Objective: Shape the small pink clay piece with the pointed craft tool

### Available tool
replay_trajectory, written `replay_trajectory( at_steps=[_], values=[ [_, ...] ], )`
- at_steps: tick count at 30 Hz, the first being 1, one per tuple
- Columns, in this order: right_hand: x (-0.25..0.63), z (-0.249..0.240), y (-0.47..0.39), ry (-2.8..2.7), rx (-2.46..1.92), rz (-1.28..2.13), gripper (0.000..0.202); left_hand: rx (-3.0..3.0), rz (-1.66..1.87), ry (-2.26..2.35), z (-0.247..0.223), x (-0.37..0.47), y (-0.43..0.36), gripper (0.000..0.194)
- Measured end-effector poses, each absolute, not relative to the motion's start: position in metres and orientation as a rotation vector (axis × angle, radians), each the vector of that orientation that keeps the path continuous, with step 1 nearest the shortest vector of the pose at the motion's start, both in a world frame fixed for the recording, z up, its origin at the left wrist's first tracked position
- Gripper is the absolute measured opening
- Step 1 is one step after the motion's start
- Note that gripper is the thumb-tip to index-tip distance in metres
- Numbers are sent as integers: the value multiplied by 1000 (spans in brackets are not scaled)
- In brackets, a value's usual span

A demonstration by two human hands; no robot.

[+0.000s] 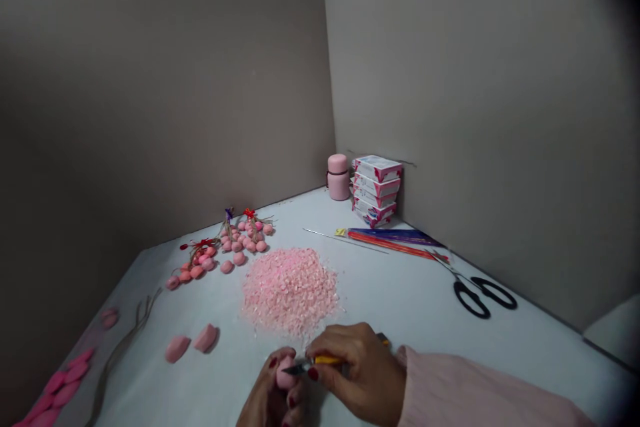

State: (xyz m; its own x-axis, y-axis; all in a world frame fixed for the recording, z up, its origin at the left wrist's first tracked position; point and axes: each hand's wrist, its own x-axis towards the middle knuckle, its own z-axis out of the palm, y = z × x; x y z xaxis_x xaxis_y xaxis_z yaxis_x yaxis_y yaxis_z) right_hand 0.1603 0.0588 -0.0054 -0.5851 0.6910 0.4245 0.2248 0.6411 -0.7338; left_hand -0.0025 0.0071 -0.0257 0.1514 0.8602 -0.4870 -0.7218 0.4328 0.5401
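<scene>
Near the front edge of the view, my left hand (273, 390) pinches a small rounded pink piece (286, 375), perhaps soap, between thumb and fingers. Closed around a yellow utility knife (327, 360) is my right hand (357, 367), its sleeve light pink. The knife's dark blade lies against the pink piece, pointing left. Just beyond both hands spreads a heap of pink shavings (293, 290). Two larger pink chunks (177, 349) (205, 338) lie on the white table to the left. The palm of my left hand is partly hidden.
Rounded pink beads (240, 240) with cords and red ties sit at the back left. Brown cords (120, 353) and a bright pink braid (60, 387) lie left. Scissors (475, 293), coloured strips (395, 243), a thin needle (345, 240), stacked boxes (376, 190) and a pink flask (338, 179) stand or lie right. Grey panels (175, 113) enclose the table.
</scene>
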Motion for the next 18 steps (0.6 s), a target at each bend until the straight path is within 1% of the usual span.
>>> replay_trajectory(
  at_steps=[4, 6, 13, 18],
  values=[
    [159, -2, 58, -2164, -688, 809, 16, 221, 1188, 975, -28, 1, 4, 48],
    [159, -3, 57, -2181, -683, 783, 17, 253, 1191, 1029, -28, 3, 3, 52],
    [160, -5, 55, -2238, -718, 658, 22, 274, 1174, 1014, -26, 4, 4, 54],
    [159, -5, 55, -2210, -769, 635, 26, 237, 1181, 1012, -24, 3, 5, 54]
  ],
)
